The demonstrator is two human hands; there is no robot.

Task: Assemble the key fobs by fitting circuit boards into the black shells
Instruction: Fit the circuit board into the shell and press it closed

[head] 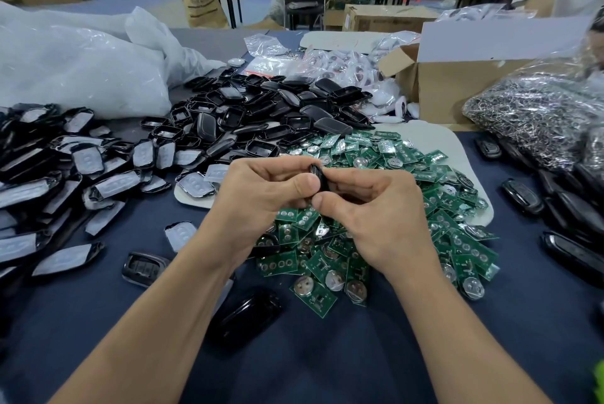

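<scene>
Readable text: none that I can make out. On the brown sack [201, 3], a round stamp and lines of print, too blurred. On the cardboard box [385, 21], faint marks, unreadable. On my circuit boards [408, 181], nothing legible.

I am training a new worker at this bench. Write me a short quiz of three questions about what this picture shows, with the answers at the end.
1. True or false: the left hand and the right hand both grip one black shell.
2. Where does the pile of circuit boards lie? A) under and just beyond the hands; B) far to the person's left; C) close to the person's body.
3. Fill in: the circuit boards are ___ in colour.
Key: 1 true; 2 A; 3 green.
</scene>
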